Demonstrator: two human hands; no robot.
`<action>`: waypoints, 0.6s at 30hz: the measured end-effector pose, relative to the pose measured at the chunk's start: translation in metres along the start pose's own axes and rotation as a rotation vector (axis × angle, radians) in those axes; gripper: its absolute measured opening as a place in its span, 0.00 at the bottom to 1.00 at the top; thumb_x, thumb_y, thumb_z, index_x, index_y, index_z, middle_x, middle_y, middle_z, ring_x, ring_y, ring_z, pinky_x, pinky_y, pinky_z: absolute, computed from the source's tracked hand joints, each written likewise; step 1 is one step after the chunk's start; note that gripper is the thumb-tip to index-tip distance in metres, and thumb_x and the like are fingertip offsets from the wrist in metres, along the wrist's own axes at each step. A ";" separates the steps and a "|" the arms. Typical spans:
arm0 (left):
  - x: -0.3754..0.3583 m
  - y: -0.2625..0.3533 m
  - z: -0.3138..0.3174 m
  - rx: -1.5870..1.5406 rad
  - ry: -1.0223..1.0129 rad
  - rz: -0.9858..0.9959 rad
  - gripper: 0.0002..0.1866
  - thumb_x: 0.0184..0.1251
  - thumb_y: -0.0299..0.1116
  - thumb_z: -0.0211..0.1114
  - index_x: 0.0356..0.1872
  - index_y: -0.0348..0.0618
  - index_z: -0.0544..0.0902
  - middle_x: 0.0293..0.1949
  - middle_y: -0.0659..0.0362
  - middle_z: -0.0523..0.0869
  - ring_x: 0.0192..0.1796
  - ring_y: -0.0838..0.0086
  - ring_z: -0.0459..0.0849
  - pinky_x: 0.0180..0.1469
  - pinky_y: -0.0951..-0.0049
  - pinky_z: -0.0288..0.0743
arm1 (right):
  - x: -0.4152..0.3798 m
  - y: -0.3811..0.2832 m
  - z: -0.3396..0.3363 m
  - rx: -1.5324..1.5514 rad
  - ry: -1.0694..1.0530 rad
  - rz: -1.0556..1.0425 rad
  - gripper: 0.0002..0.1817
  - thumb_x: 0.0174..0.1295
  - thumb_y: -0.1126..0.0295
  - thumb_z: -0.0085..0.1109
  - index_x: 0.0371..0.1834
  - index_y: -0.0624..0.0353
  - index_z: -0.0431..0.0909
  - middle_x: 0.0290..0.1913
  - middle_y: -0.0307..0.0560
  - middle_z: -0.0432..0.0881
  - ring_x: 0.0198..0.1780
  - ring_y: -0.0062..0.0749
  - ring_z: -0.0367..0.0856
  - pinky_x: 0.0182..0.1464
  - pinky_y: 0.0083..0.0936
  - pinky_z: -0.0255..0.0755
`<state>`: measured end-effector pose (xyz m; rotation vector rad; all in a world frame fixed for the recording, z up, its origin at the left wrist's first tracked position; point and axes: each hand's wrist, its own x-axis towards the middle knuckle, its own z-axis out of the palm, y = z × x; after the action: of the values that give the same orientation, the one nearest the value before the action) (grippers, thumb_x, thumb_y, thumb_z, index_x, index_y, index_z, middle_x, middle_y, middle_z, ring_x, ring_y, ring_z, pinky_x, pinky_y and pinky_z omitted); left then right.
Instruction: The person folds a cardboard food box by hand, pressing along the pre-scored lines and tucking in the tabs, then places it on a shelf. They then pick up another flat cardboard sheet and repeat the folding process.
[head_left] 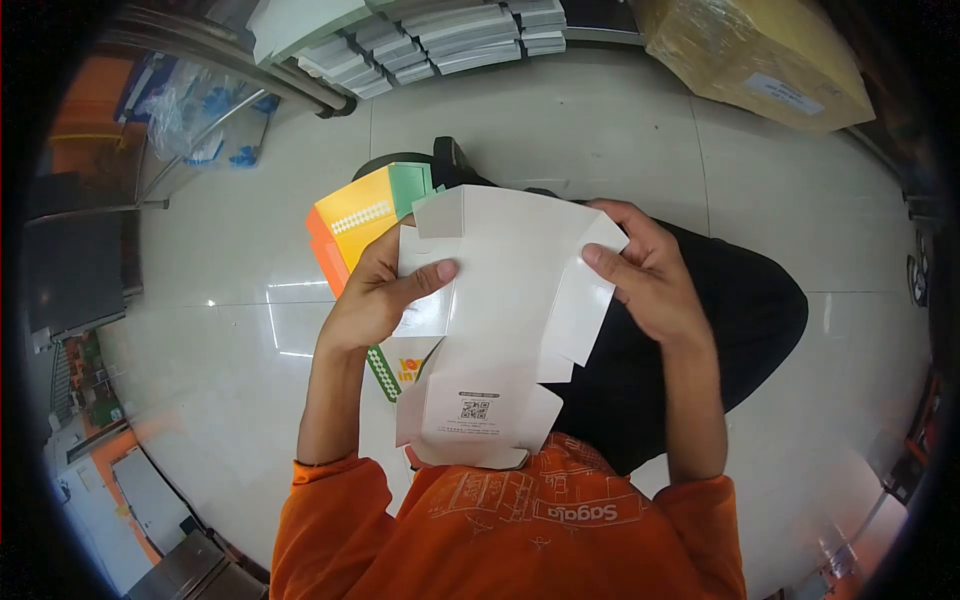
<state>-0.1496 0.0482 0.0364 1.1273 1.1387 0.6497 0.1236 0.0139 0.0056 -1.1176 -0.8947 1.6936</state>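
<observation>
A white die-cut cardboard sheet (510,290) is spread above my lap, partly folded at its side flaps, with a QR code and small print near its lower end. My left hand (385,290) grips its left flap, thumb on top. On the opposite side, my right hand (650,275) pinches the upper right flap between thumb and fingers. Behind and left of the sheet lies a yellow, orange and green printed cardboard piece (362,218), partly hidden by my left hand and the sheet.
Stacks of flat white bundles (450,40) stand at the top. A plastic-wrapped carton (755,60) is at the upper right. Clear plastic wrapping (195,115) lies at the upper left, beside metal rack legs. Grey cabinets line the left edge.
</observation>
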 end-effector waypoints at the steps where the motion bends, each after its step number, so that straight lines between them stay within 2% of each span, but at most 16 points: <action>1: 0.001 -0.001 0.000 -0.001 -0.001 -0.001 0.23 0.65 0.27 0.67 0.60 0.39 0.74 0.50 0.56 0.84 0.52 0.74 0.81 0.57 0.72 0.74 | -0.002 0.007 0.002 0.000 0.001 0.001 0.21 0.65 0.77 0.59 0.62 0.65 0.72 0.47 0.46 0.83 0.45 0.22 0.82 0.46 0.18 0.76; 3: 0.002 -0.001 0.001 -0.117 0.025 -0.060 0.21 0.65 0.25 0.66 0.59 0.41 0.75 0.50 0.57 0.85 0.52 0.75 0.82 0.56 0.73 0.74 | -0.003 0.019 0.005 -0.116 0.099 -0.192 0.15 0.66 0.77 0.58 0.55 0.64 0.78 0.47 0.47 0.85 0.46 0.24 0.83 0.44 0.19 0.78; 4: 0.002 -0.002 0.002 -0.117 0.027 -0.061 0.21 0.65 0.25 0.66 0.59 0.41 0.75 0.50 0.57 0.85 0.52 0.75 0.82 0.56 0.73 0.74 | -0.004 0.022 0.006 -0.115 0.097 -0.191 0.15 0.66 0.77 0.58 0.55 0.64 0.78 0.47 0.47 0.85 0.46 0.24 0.83 0.44 0.19 0.78; 6: 0.003 -0.003 0.004 -0.137 0.073 -0.035 0.16 0.66 0.26 0.66 0.55 0.42 0.77 0.47 0.59 0.84 0.49 0.77 0.81 0.54 0.75 0.74 | -0.004 0.026 0.008 -0.177 0.102 -0.392 0.10 0.66 0.78 0.57 0.49 0.63 0.82 0.47 0.50 0.85 0.48 0.29 0.84 0.43 0.22 0.80; 7: 0.004 -0.005 0.004 -0.139 0.073 -0.035 0.16 0.66 0.26 0.66 0.55 0.42 0.77 0.47 0.59 0.84 0.49 0.77 0.81 0.54 0.75 0.74 | -0.001 0.030 0.007 -0.179 0.101 -0.391 0.10 0.66 0.78 0.57 0.49 0.63 0.82 0.47 0.50 0.85 0.48 0.29 0.84 0.43 0.22 0.80; 9: 0.007 -0.009 0.003 -0.104 0.059 0.111 0.11 0.69 0.24 0.60 0.50 0.42 0.77 0.45 0.59 0.82 0.46 0.76 0.80 0.52 0.76 0.74 | 0.008 0.037 0.004 -0.150 -0.047 -0.590 0.10 0.64 0.81 0.57 0.45 0.61 0.84 0.49 0.53 0.84 0.51 0.36 0.84 0.43 0.24 0.81; 12: 0.010 -0.012 -0.001 -0.102 0.017 0.204 0.09 0.69 0.23 0.54 0.47 0.43 0.77 0.43 0.58 0.81 0.44 0.76 0.79 0.51 0.76 0.73 | 0.009 0.035 0.004 -0.312 -0.104 -0.688 0.12 0.60 0.85 0.56 0.41 0.59 0.86 0.51 0.55 0.82 0.51 0.39 0.84 0.45 0.24 0.82; 13: 0.011 -0.011 -0.002 -0.102 0.018 0.203 0.09 0.69 0.23 0.54 0.47 0.43 0.77 0.43 0.58 0.81 0.44 0.76 0.79 0.51 0.76 0.73 | 0.007 0.036 0.003 -0.359 -0.111 -0.661 0.16 0.55 0.89 0.55 0.38 0.58 0.87 0.55 0.57 0.80 0.55 0.42 0.82 0.50 0.28 0.81; 16: 0.010 -0.003 -0.002 -0.231 -0.054 0.229 0.13 0.68 0.23 0.51 0.50 0.43 0.77 0.42 0.56 0.80 0.43 0.75 0.80 0.50 0.75 0.73 | 0.006 0.031 0.007 -0.466 -0.078 -0.725 0.21 0.50 0.93 0.50 0.39 0.58 0.87 0.57 0.58 0.78 0.58 0.44 0.79 0.54 0.31 0.79; 18: 0.006 0.008 0.006 -0.425 -0.074 0.021 0.14 0.66 0.25 0.60 0.53 0.43 0.77 0.40 0.58 0.81 0.42 0.77 0.80 0.47 0.76 0.75 | 0.006 0.031 0.007 -0.493 -0.080 -0.739 0.21 0.49 0.92 0.51 0.39 0.58 0.87 0.58 0.58 0.77 0.59 0.44 0.79 0.55 0.32 0.78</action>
<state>-0.1410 0.0540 0.0417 0.7932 0.8732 0.8147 0.1069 0.0087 -0.0214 -0.8558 -1.5960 0.9298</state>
